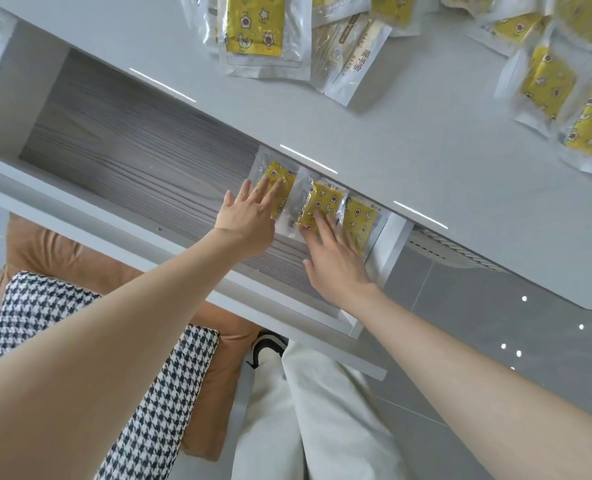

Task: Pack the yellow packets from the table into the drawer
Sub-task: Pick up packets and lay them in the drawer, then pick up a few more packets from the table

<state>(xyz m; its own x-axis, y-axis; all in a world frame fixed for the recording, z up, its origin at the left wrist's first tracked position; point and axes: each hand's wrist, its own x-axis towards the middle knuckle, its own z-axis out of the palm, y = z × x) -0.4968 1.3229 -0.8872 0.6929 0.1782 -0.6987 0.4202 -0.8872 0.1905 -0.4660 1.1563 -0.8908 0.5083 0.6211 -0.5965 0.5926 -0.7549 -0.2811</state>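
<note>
Pressing flat, the left hand (pixel 249 216) lays straight, slightly spread fingers on the leftmost yellow packet (pixel 276 169) in the drawer (pixel 132 157). The right hand (pixel 336 261) rests extended fingers on the middle packet (pixel 326 199), with a third packet (pixel 361 216) just beside it. Neither hand grips. Further packets (pixel 254 26) lie on the table (pixel 409 133). Packets judged light, limp and slick-filmed, so liable to slide and buckle. Best pinched at the clear sealed border, not the yellow centre.

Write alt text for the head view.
A person's left hand and right hand lie flat on two of three yellow packets lined up in an open drawer. More packets lie scattered on the white table beyond.
</note>
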